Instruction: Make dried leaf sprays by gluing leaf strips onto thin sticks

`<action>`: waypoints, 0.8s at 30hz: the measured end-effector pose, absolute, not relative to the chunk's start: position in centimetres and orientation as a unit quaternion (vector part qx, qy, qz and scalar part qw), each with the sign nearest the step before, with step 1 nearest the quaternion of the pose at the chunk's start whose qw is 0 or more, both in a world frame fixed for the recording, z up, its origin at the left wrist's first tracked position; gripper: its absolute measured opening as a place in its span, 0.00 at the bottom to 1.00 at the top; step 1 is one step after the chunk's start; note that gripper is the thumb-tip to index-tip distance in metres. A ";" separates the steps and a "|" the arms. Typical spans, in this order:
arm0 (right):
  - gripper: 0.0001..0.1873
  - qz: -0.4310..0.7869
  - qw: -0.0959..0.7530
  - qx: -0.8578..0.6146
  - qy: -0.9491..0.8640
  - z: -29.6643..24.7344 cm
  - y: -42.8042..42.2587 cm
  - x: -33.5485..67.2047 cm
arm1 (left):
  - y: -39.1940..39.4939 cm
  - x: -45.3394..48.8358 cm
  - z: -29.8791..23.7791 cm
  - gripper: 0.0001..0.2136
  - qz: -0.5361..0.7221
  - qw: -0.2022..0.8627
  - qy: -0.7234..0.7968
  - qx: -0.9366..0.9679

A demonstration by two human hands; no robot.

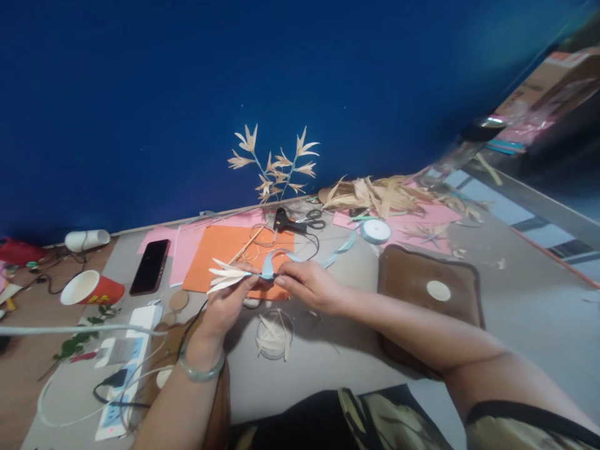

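In the head view a pale flower of dried husk petals (225,276) lies sideways, petals to the left. My left hand (228,307) is closed on it just below the petals. A light blue ribbon (268,265) is looped round its dark stem between my two hands. My right hand (312,284) pinches the stem's other end. From the stem the ribbon arches up and passes behind my right hand toward a ribbon spool (375,231). Below my hands stands a small clear dish (274,335) with pale husk strips in it.
Behind lie an orange sheet (206,253), a black glue gun (284,220), scissors (315,219) and dried husks (375,195). A husk-flower branch (290,167) stands by the blue wall. To the left are a phone (150,267), a paper cup (105,290) and a power strip (118,409); right, a brown pad (407,281).
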State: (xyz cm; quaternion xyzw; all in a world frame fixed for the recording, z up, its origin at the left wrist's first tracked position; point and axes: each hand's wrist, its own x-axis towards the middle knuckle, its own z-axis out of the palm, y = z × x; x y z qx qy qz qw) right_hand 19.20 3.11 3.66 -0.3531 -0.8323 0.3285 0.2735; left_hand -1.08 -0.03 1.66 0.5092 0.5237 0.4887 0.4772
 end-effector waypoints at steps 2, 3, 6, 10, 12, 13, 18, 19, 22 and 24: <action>0.18 0.343 0.279 -0.351 -0.826 3.6 3.1 19.1 | 0.0 -1.0 1.8 0.09 0.495 0.478 0.519 0.507; 0.18 0.349 0.282 -0.349 -0.822 3.5 3.1 19.1 | 0.0 -1.0 1.8 0.08 0.500 0.478 0.516 0.505; 0.19 0.364 0.287 -0.347 -0.816 3.7 3.1 19.0 | 0.0 -0.8 2.1 0.09 0.520 0.476 0.500 0.504; 0.19 0.369 0.284 -0.350 -0.813 3.9 3.1 19.0 | 0.0 -0.8 2.3 0.07 0.525 0.455 0.489 0.527; 0.18 0.369 0.284 -0.351 -0.812 4.0 3.1 19.0 | 0.0 -0.8 2.4 0.06 0.522 0.450 0.492 0.532; 0.18 0.370 0.285 -0.350 -0.812 4.0 3.1 19.0 | 0.0 -0.8 2.4 0.06 0.525 0.448 0.492 0.531; 0.18 0.383 0.299 -0.348 -0.802 3.9 2.9 18.9 | -0.1 -0.8 2.1 0.06 0.536 0.436 0.495 0.527; 0.19 0.389 0.302 -0.347 -0.798 3.9 2.9 18.8 | -0.1 -0.9 2.0 0.06 0.532 0.438 0.496 0.529; 0.20 0.409 0.309 -0.349 -0.784 3.8 2.8 18.6 | 0.0 -1.0 1.9 0.06 0.536 0.418 0.501 0.535; 0.22 0.425 0.307 -0.350 -0.776 3.9 2.7 18.6 | -0.1 -1.0 2.0 0.05 0.548 0.403 0.499 0.537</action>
